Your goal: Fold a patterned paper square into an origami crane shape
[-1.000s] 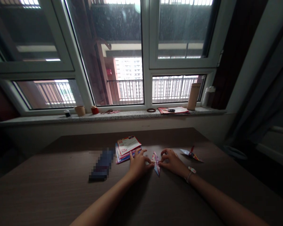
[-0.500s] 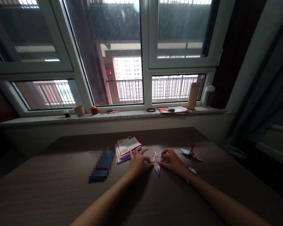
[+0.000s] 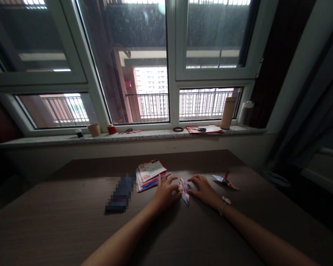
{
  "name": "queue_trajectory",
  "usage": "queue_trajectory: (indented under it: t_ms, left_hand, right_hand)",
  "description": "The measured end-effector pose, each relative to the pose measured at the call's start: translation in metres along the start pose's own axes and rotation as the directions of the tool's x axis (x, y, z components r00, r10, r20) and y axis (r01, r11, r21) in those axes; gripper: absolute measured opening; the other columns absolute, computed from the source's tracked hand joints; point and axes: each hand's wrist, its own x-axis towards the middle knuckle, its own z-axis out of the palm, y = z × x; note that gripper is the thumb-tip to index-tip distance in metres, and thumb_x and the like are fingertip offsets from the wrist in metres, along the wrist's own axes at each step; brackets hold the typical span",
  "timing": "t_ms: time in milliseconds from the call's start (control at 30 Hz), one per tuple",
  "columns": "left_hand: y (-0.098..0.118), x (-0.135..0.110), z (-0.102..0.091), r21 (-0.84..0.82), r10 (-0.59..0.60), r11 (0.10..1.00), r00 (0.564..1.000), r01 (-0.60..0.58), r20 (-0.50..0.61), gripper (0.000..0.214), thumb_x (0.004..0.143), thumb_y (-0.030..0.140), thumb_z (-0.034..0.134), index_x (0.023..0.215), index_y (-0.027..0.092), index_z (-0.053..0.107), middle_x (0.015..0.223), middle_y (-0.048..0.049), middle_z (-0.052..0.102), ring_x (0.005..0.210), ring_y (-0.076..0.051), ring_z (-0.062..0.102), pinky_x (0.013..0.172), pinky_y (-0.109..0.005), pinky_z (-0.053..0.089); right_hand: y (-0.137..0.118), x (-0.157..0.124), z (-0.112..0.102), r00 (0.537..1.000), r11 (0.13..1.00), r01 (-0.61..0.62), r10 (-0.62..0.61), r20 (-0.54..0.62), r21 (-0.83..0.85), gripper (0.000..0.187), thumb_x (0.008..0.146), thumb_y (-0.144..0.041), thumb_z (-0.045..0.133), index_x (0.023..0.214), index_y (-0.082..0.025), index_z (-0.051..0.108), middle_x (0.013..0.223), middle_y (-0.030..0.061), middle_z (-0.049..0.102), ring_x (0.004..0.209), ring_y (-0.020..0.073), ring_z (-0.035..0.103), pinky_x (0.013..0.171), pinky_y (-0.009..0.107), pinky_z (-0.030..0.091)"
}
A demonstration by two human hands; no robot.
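Note:
A small diamond-shaped piece of folded paper (image 3: 184, 193), printed in pink, white and light blue, lies on the table between my hands. My left hand (image 3: 166, 191) is closed on its left edge with thumb and index finger, the other fingers spread loosely towards a stack of printed cards. On the right side, my right hand (image 3: 202, 189) has its thumb at the paper's edge and its index finger lifted a little apart from it. Beyond that hand rests a folded paper crane (image 3: 225, 181) with a red upright tip.
The stack of printed cards (image 3: 151, 174) lies left of the paper, and a blurred dark object (image 3: 120, 194) beside it. On the windowsill (image 3: 155, 136) stand a paper cup (image 3: 94, 130), a red spool (image 3: 111, 129), scissors (image 3: 202, 129) on papers and a tall flask (image 3: 228, 113).
My right thumb and index finger have parted from their pinch on the folded paper. The paper's right side looks narrower. My left hand stays at its left edge.

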Motion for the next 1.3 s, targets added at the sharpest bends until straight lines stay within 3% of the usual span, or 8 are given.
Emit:
queue_trajectory:
  t_ms: [100,333,633,967,1300]
  left_hand:
    - [0.0006,-0.0001,0.004,-0.015,0.063,0.998,0.997,-0.063,-0.033,0.005,0.078,0.03,0.069,0.082,0.026,0.071,0.128,-0.0014,0.058,0.13,-0.03,0.036,0.111,-0.059,0.016]
    - [-0.0002,0.0013,0.0063,-0.012,-0.002,1.0,0.993,0.001,-0.115,0.026,0.082,0.028,0.065,0.108,0.03,0.069,0.127,-0.0064,0.056,0.127,-0.03,0.038,0.11,-0.059,0.021]
    - [-0.0004,0.0032,0.0065,-0.047,-0.052,0.998,0.998,0.05,-0.043,0.015,0.077,0.025,0.07,0.092,0.024,0.069,0.127,-0.0073,0.056,0.127,-0.03,0.038,0.108,-0.061,0.021]
    - [-0.0019,0.0054,0.0036,-0.093,-0.03,0.995,0.989,0.017,-0.141,0.005,0.08,0.021,0.068,0.08,0.02,0.063,0.12,-0.0064,0.06,0.121,-0.027,0.044,0.105,-0.051,0.031]
    - [-0.0018,0.0046,0.0013,-0.107,-0.018,0.994,0.977,-0.005,-0.212,0.006,0.084,0.024,0.063,0.08,0.021,0.062,0.117,-0.0055,0.06,0.118,-0.025,0.045,0.103,-0.044,0.036]
  right_hand:
    - [0.0024,0.0015,0.0009,0.999,1.0,0.022,-0.022,0.029,-0.006,0.028,0.078,-0.039,0.069,0.104,-0.029,0.071,0.114,0.0058,0.056,0.113,0.0254,0.047,0.101,0.04,0.035]
    - [0.0004,0.0021,-0.0005,0.996,0.999,0.029,-0.025,0.089,-0.036,0.025,0.081,-0.035,0.065,0.106,-0.038,0.07,0.118,0.0039,0.054,0.117,0.0258,0.045,0.103,0.043,0.033]
    - [-0.0017,0.0001,-0.0011,0.997,0.999,0.044,-0.043,0.061,-0.009,0.023,0.084,-0.036,0.061,0.103,-0.034,0.071,0.116,0.0042,0.056,0.115,0.0255,0.046,0.103,0.043,0.033]
    - [-0.0026,0.0018,-0.0013,0.999,0.995,0.046,-0.047,0.01,0.094,0.014,0.08,-0.037,0.066,0.081,-0.024,0.072,0.109,0.0047,0.06,0.11,0.0229,0.051,0.1,0.038,0.037]
    - [-0.0002,0.0027,-0.0012,0.999,0.988,0.053,-0.053,-0.004,0.148,0.014,0.079,-0.035,0.066,0.078,-0.023,0.07,0.108,0.0048,0.061,0.109,0.0228,0.052,0.099,0.038,0.037]
